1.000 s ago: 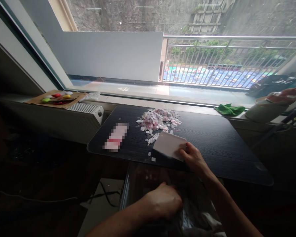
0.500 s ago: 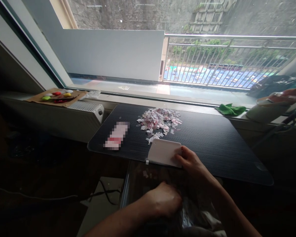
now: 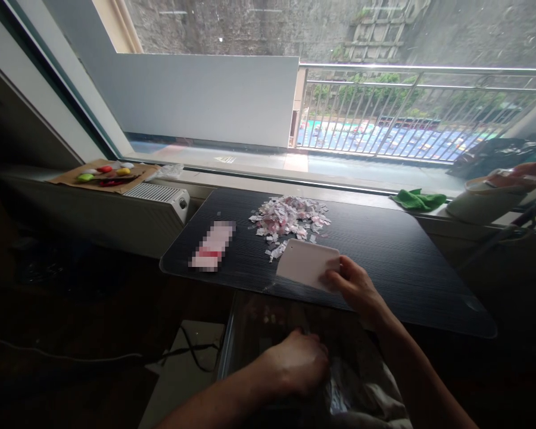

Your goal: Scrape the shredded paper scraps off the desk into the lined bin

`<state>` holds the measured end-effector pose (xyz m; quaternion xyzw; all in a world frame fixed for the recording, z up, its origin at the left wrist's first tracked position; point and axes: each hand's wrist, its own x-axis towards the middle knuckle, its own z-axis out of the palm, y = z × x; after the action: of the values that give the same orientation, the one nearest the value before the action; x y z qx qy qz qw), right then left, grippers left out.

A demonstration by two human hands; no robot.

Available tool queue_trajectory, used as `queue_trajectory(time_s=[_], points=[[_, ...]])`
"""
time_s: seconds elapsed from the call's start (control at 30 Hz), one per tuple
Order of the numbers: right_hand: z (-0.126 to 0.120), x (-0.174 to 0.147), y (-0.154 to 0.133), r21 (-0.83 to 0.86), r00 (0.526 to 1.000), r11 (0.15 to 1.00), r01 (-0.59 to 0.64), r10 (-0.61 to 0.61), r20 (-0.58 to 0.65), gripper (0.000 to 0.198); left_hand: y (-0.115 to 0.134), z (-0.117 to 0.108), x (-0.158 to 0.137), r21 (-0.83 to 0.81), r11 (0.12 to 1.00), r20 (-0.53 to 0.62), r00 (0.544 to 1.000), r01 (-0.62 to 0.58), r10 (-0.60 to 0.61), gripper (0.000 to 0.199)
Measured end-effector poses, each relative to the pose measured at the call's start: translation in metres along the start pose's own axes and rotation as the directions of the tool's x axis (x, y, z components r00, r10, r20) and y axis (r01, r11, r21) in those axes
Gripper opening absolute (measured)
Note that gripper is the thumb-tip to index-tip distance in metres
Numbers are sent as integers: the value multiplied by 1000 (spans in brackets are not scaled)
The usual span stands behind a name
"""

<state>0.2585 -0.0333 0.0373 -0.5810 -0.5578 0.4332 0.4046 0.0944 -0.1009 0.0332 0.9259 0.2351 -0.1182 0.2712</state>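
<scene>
My right hand (image 3: 355,286) grips the right end of a flat white scraper (image 3: 307,263), held tilted just over the front part of a dark tabletop (image 3: 379,256). Beyond the scraper lies a heap of small white and pinkish paper scraps (image 3: 286,215), with a few strays trailing toward its upper left corner. Below the table's front edge my left hand (image 3: 299,362) is closed in a fist; its fingertips are hidden, so what it holds cannot be made out. Shiny clear plastic (image 3: 338,384) shows right beside that fist.
A blurred pink and white piece (image 3: 212,247) lies at the table's left. A clear-walled container (image 3: 227,339) stands below the front edge. A radiator (image 3: 161,199) is at left, a green cloth (image 3: 418,199) and a white pot (image 3: 477,199) on the sill at right.
My right hand has lifted the scraper from the table's front edge, back and slightly right toward the heap. A scrap at the edge is gone from there. My left hand has hardly moved.
</scene>
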Motion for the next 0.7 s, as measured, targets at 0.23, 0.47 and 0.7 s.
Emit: queue_trajectory(time_s=[0.23, 0.47, 0.7], points=[[-1, 31, -7, -174, 979, 985, 17, -51, -195, 24, -1, 0, -1, 9, 1000, 6, 1000, -8, 8, 3], [1, 26, -11, -269, 986, 963, 24, -67, -151, 18, -3, 6, 0, -6, 1000, -26, 1000, -3, 3, 5], [5, 28, -19, -346, 989, 937, 46, -92, -116, 17, -2, 5, 0, -21, 1000, -14, 1000, 17, -17, 4]])
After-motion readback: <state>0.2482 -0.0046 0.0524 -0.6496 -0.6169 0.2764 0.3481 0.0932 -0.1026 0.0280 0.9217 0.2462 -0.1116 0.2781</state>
